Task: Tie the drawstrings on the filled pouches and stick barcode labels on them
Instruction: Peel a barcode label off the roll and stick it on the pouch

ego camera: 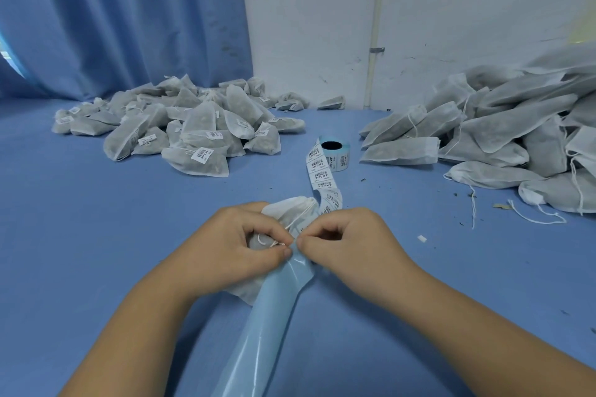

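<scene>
a blue table (96,235) runs to a blue curtain (129,16) far left and a white wall (451,10) far right. unlabelled pouches (503,135) are heaped at the right and labelled pouches (180,129) at the far left. near centre, the left hand (232,248) curls round a pouch (290,206), its drawstring (304,212) loose on top. the right hand (348,245) pinches the top of the bare liner (271,316), thumb against forefinger. the label roll (333,151) stands just beyond, its strip (319,171) trailing to the hands.
</scene>
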The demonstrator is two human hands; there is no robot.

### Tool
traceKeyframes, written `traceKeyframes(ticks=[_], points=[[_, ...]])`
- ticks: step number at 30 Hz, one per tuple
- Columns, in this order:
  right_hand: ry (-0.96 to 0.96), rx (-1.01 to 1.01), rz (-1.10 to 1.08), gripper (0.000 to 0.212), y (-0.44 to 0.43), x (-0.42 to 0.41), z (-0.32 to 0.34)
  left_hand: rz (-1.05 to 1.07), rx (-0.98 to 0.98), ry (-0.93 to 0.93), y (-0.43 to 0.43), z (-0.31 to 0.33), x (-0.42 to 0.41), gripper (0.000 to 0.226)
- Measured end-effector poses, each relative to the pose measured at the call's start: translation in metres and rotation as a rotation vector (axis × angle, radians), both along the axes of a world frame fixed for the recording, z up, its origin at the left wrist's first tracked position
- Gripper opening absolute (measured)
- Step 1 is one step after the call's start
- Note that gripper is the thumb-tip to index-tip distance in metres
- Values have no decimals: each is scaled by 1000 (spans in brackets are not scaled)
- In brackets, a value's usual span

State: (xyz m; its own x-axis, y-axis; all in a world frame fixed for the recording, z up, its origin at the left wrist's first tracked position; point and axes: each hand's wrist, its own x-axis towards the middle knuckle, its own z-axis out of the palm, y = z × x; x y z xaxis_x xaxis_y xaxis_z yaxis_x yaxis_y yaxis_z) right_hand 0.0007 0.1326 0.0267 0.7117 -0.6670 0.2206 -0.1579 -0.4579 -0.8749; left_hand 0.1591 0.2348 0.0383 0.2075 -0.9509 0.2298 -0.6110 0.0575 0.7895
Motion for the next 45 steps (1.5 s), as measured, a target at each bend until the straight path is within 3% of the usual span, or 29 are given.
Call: traceKeyframes(ticks=[7,10,19,30,33,35,45], points=[[-18,16,-42,20,2,1,0,15,52,3,2,2,4,21],[-69,68,-86,21,0,-2,4,53,95,43,4,4,7,4],[-185,233,-123,21,-12,-29,16,164,222,114,22,-3,19,10],[-202,210,-127,20,-30,-67,21,475,-108,14,32,53,16,30],[-220,189,-141,21,-38,-80,25,401,-222,94,12,76,-8,23],[-239,189,-159,21,-46,-90,27,345,-230,97,-10,82,-27,33],[-430,259,-395,17,-91,-148,31,91,20,218,-113,47,-119,35]])
